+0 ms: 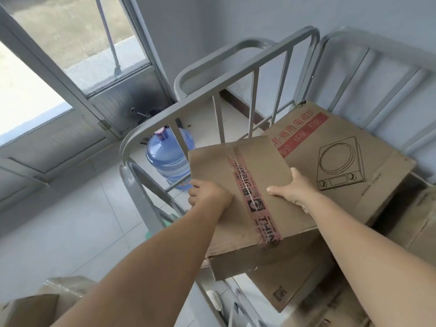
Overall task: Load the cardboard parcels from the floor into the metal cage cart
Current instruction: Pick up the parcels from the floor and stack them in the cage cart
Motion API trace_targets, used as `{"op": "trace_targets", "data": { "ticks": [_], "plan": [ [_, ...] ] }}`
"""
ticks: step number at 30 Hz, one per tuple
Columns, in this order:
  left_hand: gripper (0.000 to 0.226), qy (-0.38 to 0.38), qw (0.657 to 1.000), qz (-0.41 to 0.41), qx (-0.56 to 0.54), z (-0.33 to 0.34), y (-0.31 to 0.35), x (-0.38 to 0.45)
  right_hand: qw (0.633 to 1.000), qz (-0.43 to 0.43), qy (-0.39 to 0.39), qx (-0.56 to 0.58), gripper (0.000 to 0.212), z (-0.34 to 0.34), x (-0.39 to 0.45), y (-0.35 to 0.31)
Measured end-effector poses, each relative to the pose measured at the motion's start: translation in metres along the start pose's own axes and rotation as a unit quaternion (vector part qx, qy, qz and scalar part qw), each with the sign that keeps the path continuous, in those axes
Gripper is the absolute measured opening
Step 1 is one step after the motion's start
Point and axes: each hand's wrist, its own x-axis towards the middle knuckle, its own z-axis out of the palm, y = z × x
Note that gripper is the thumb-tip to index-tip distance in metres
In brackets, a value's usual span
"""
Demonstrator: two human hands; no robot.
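Observation:
A brown cardboard parcel (254,175) sealed with pink printed tape rests inside the grey metal cage cart (219,83), partly on top of a larger box printed with a cooker drawing (354,147). My left hand (207,193) grips the parcel's left edge, fingers curled over the side. My right hand (292,188) lies flat on the parcel's top right, thumb spread. More cardboard boxes (412,220) fill the cart below and to the right.
A blue water jug (169,159) stands on the tiled floor beyond the cart's bars. Wrapped parcels (54,293) lie at the bottom left. A glass door (77,67) and white walls close off the corner.

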Motion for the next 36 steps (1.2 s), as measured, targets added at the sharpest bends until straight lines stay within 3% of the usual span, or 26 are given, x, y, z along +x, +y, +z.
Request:
{"op": "trace_targets", "data": {
  "ticks": [4,9,13,19,26,32,36],
  "plan": [
    [0.117,-0.013,0.999,-0.016,0.042,0.011,0.018,0.021,1.0,-0.006,0.001,-0.02,0.104,-0.002,0.019,0.001],
    [0.112,-0.022,0.999,-0.048,-0.008,0.023,0.017,0.028,0.998,-0.042,-0.001,-0.048,0.101,-0.005,0.034,-0.004],
    [0.11,-0.072,0.993,-0.093,-0.017,0.04,0.005,0.035,0.993,-0.06,-0.001,-0.099,0.109,0.004,0.041,-0.001],
    [0.125,-0.045,0.995,-0.073,-0.057,0.066,-0.004,0.038,0.991,-0.04,-0.001,-0.125,0.111,0.024,0.051,0.029],
    [0.122,-0.046,0.995,-0.08,-0.024,0.079,-0.004,0.031,0.985,-0.044,0.02,-0.168,0.115,0.044,0.048,0.046],
    [0.11,-0.03,0.997,0.062,0.034,0.053,0.008,0.004,0.976,-0.098,0.038,-0.193,0.111,0.043,0.02,0.035],
    [0.101,0.01,0.981,0.167,0.103,0.032,0.003,-0.018,0.966,-0.147,0.051,-0.209,0.102,0.027,-0.011,0.016]
  ]
}}
